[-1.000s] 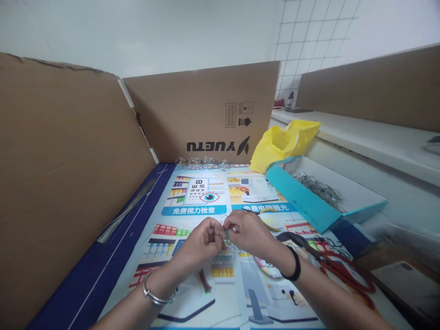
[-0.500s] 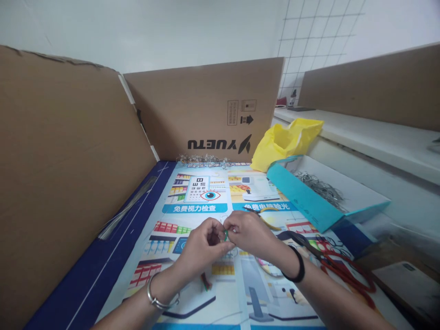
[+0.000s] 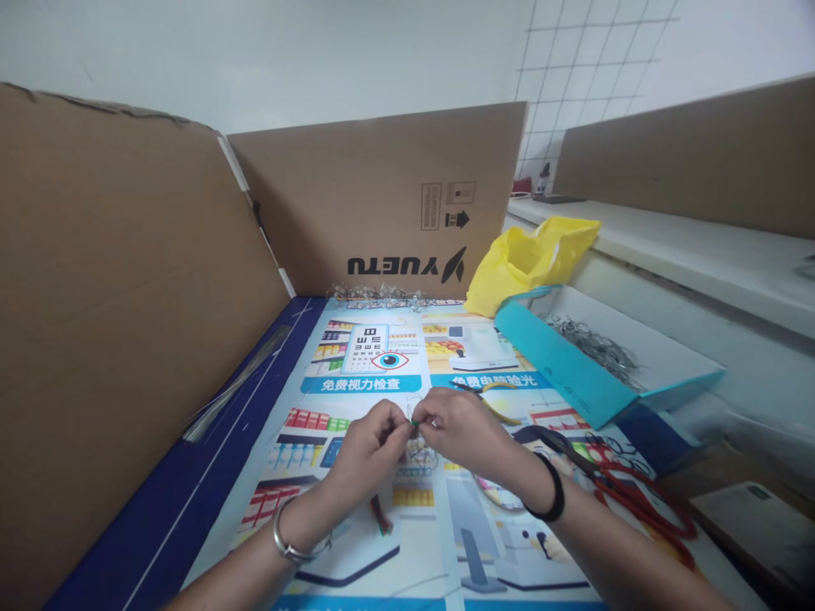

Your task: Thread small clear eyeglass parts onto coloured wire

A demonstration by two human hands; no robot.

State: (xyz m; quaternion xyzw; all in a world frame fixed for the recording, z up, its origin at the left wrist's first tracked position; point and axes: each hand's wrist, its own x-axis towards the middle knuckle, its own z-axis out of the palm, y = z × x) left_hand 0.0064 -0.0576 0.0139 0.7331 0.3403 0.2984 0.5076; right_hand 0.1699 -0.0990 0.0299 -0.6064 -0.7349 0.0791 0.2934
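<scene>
My left hand [image 3: 375, 445], with a silver bangle at its wrist, pinches a small bent-wire piece [image 3: 424, 456] whose thin loops show below and above the fingers. Thumb and forefinger of my right hand [image 3: 463, 428], which has a black band at the wrist, close on a short green strand [image 3: 414, 423] at the wire. The two sets of fingertips almost meet, and they hide where strand and wire join. Under my left wrist, a small bundle of red and green strands [image 3: 382, 518] lies on the printed sheet [image 3: 356, 560].
Yellow-handled pliers [image 3: 500, 406] lie beyond my right hand, and red-handled scissors [image 3: 643, 501] to the right. A blue box [image 3: 573, 373] holds many thin wire pieces. Behind it sits a yellow bag [image 3: 509, 263]. Cardboard walls [image 3: 356, 204] stand behind and left; straight wires [image 3: 235, 386] lie leftward.
My left fingers have closed from a more open grasp into a pinch, close to the right fingertips. More of the wire piece now shows below the hands.
</scene>
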